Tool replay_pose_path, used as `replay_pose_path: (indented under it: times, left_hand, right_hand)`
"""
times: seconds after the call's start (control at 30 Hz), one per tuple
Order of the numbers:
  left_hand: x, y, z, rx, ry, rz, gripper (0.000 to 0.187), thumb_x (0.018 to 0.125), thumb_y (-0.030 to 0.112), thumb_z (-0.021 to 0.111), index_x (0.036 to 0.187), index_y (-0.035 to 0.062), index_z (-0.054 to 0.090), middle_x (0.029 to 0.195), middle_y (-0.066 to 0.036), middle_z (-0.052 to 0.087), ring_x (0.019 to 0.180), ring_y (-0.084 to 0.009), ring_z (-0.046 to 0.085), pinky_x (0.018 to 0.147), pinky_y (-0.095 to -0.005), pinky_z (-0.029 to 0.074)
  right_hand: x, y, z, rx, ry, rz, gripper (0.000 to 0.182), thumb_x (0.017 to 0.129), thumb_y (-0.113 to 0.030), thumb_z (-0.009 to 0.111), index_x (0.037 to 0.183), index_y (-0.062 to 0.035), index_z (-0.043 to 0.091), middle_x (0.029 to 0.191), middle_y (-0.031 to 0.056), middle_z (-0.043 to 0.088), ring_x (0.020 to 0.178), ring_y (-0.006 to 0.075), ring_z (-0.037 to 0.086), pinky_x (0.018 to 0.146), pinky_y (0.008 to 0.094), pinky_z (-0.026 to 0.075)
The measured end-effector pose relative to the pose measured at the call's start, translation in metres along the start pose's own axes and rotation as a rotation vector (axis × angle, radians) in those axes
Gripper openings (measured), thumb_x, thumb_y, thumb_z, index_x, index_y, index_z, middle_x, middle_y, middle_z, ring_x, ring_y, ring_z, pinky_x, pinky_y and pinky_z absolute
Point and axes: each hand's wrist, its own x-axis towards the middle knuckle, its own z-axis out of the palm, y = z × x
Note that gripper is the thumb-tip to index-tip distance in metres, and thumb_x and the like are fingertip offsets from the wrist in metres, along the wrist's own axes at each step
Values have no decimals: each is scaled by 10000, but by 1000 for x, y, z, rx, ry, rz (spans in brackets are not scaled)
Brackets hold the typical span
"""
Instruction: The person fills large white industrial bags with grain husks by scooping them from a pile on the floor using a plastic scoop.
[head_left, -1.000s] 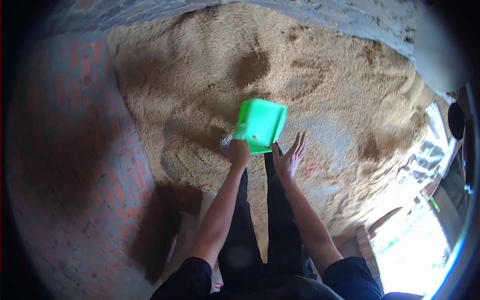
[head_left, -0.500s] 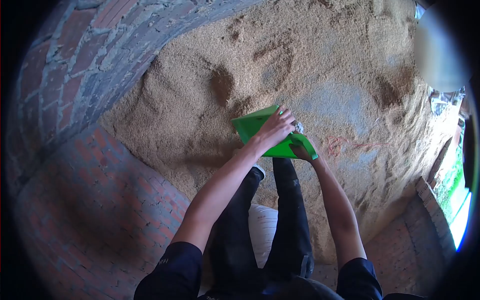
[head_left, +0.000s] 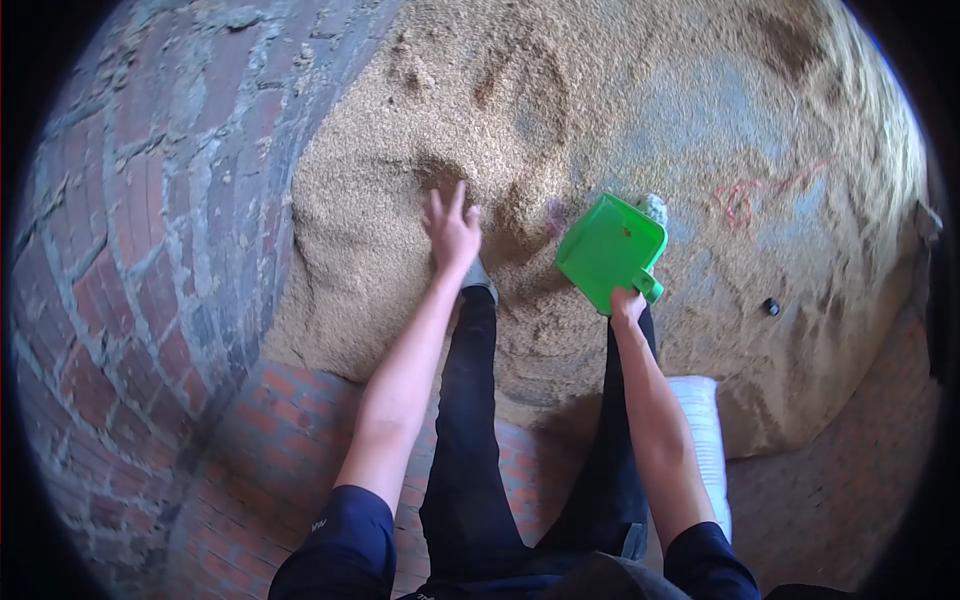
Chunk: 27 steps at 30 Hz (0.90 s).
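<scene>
My right hand [head_left: 627, 304] grips the short handle of a green plastic dustpan [head_left: 607, 250], whose flat pan faces up with a small brown bit on it. Off to the left, my left hand [head_left: 455, 232] is held over the grain heap [head_left: 370, 200] with its fingers spread and nothing in them. Just beyond the fingertips is a dark hollow in the grain. A whitish lump [head_left: 655, 208] shows at the dustpan's far right corner. My shoe [head_left: 480, 284] is partly sunk in the grain below my left hand.
A brick wall [head_left: 150, 200] rises on the left, and brick floor [head_left: 290, 450] lies near my legs. Beside my right leg is a white sack [head_left: 705, 430]. Red string [head_left: 738, 205] and a small black object [head_left: 771, 306] lie on the grain to the right.
My left hand has let go of the dustpan and moved left over the grain, fingers spread. The dustpan, now in my right hand only, has turned flatter and moved right. The view has shifted.
</scene>
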Motion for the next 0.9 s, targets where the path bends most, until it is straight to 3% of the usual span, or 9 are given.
replay_pose_path:
  times: [0.17,0.33,0.43,0.5,0.57,0.63,0.77,0.83,0.9]
  left_hand:
    - [21,-120,-30,136,-147,-46,514,868,370,567,1356,305,417,1457,-228,219,1366,-429,120,1088,-538,153]
    - [28,-189,-76,113,-172,-161,525,910,335,524,1392,204,361,1478,-207,173,1385,-365,105,1101,-503,152]
    - [34,-226,-81,8,-32,-162,532,910,323,523,1386,158,353,1456,-196,232,1368,-370,169,1091,-503,200]
    - [41,-240,-84,-109,32,-127,533,915,302,532,1376,101,356,1414,-165,318,1324,-322,286,1075,-428,259]
    - [52,-240,-82,-77,52,-149,520,919,292,526,1360,70,366,1366,-162,373,1276,-309,359,1062,-409,282]
    - [64,-229,-83,-170,95,-61,479,911,275,532,1325,70,406,1316,-171,408,1236,-330,395,1038,-435,302]
    - [83,-185,-75,34,115,216,256,889,221,555,1077,54,599,1056,-102,564,1077,-260,511,911,-384,391]
    - [83,-145,-51,-107,80,395,185,883,200,554,961,59,645,972,-76,624,943,-258,585,833,-374,434]
    - [81,-101,-6,-260,-3,549,149,859,181,570,921,82,662,862,-80,638,809,-258,620,764,-377,470]
  right_hand:
    - [-14,110,69,65,214,-275,353,826,-233,509,1009,59,584,989,219,623,933,367,573,805,368,438]
    - [-67,168,80,85,44,-30,270,751,-146,513,915,55,588,880,172,628,847,260,600,732,373,444]
    - [-80,179,100,458,1,164,268,712,-130,520,896,51,593,829,149,619,819,228,595,716,374,440]
    - [-91,155,94,10,-30,267,260,696,-138,534,863,53,590,797,143,604,784,237,582,694,367,434]
    - [-87,174,113,461,54,274,208,696,-124,517,783,54,580,728,139,578,744,229,563,670,362,423]
    - [-87,157,101,209,-80,164,233,704,-107,508,850,58,583,778,138,583,763,239,577,699,362,441]
    - [-69,171,113,230,-58,-13,255,763,-118,505,942,48,578,866,137,602,819,258,585,748,369,449]
    - [-74,150,115,37,362,-373,292,834,-120,500,1076,41,528,1003,165,579,946,276,547,843,376,411]
    - [-107,50,94,164,606,-588,359,897,-118,472,1217,45,462,1154,239,524,1137,331,470,1002,396,328]
